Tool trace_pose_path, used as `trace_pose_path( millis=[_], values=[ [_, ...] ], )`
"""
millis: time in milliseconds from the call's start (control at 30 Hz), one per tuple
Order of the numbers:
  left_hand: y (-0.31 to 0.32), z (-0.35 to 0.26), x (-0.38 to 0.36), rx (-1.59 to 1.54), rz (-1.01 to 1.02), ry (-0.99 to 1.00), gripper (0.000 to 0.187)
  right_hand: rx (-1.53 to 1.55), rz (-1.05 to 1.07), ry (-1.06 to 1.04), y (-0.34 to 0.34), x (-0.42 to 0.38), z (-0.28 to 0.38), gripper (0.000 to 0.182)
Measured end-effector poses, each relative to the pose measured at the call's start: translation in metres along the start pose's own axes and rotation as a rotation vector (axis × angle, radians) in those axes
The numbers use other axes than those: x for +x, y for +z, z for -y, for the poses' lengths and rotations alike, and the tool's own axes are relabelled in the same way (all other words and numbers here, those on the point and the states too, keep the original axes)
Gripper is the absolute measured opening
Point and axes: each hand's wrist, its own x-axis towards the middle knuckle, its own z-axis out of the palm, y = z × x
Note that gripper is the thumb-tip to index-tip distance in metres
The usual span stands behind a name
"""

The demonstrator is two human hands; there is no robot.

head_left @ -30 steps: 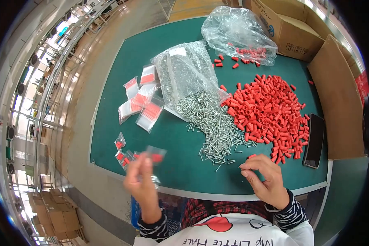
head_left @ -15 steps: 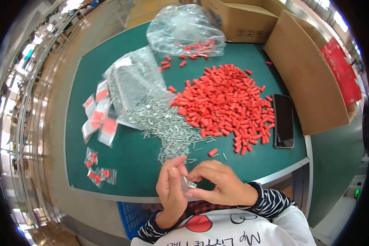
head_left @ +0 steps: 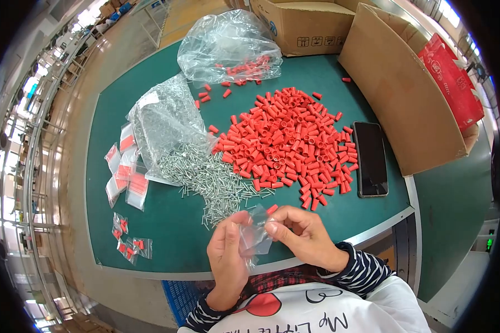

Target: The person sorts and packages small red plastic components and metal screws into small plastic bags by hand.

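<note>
A small clear plastic bag (head_left: 254,240) is stretched between my two hands, close to the table's front edge. My left hand (head_left: 228,250) pinches its left side between thumb and fingers. The right side is gripped by my right hand (head_left: 305,236), thumb against curled fingers. I cannot make out anything inside the bag. One loose red cap (head_left: 271,209) lies just beyond my right fingertips. Behind my left hand is a pile of silver screws (head_left: 222,194). A large heap of hollow red plastic caps (head_left: 289,139) spreads beyond my right hand.
A big clear bag with screws (head_left: 169,116) and another with red caps (head_left: 228,47) lie behind. Flat packs of bags (head_left: 137,188) and several small filled bags (head_left: 130,250) are at left. A phone (head_left: 371,160) and cardboard boxes (head_left: 400,94) stand right.
My hands have moved apart a little, and the small bag is now spread out between them. The camera view has shifted slightly, so the table's contents appear farther left.
</note>
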Motion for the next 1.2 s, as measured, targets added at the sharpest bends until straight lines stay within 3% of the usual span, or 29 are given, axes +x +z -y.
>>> trace_pose_path(
  millis=[200,400,533,667,800,900,1100,1200],
  values=[
    [0.002,0.005,0.007,-0.089,-0.005,0.032,0.031,-0.154,-0.013,-0.198,-0.004,0.0,-0.004,0.011],
    [-0.001,-0.001,0.013,-0.14,-0.128,0.131,0.026,-0.013,-0.088,-0.21,-0.006,0.0,-0.005,0.011],
    [-0.021,-0.004,0.018,-0.338,0.065,0.099,0.013,0.021,-0.08,-0.252,-0.01,0.0,-0.001,0.011],
    [-0.017,-0.018,0.014,-0.32,0.173,-0.154,0.023,-0.004,-0.084,-0.275,-0.009,0.001,-0.004,0.011],
    [-0.011,-0.014,0.012,-0.028,0.164,-0.068,0.032,-0.203,-0.065,-0.316,-0.011,0.001,-0.005,0.011],
    [-0.013,-0.017,0.017,0.067,0.097,-0.053,0.029,-0.308,-0.021,-0.36,-0.014,0.001,0.001,0.012],
    [-0.016,-0.023,0.02,0.283,0.187,-0.062,0.019,-0.343,0.007,-0.36,-0.017,0.002,0.005,0.011],
    [-0.013,-0.024,0.019,0.32,0.252,-0.038,0.016,-0.343,-0.076,-0.277,-0.017,0.003,0.006,0.015]
  ],
)
